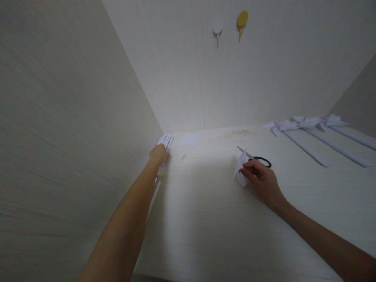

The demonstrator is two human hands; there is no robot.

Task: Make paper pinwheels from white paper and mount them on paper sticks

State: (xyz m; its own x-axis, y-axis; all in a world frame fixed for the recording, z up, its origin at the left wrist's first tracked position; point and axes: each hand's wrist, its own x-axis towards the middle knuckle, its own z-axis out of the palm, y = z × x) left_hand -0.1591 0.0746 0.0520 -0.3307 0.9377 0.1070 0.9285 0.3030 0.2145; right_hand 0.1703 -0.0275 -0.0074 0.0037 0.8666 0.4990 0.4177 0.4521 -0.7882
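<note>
Far out, the left hand (158, 154) appears closed around the near end of a bundle of white rolled paper sticks (166, 141) against the wall. The right hand (261, 178) pinches a folded white paper piece (241, 172) on the pale wooden table (205, 219). Black-handled metal scissors (258, 158) lie just beyond its fingers, with a small white square sheet (189, 139) between the hands.

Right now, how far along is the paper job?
Done, by the look: three paper pinwheels on sticks lie far right on the table. In hand: right hand holds a folded paper piece beside the scissors; left hand touches a paper stack by the wall. Left: that piece has no stick yet.
</note>
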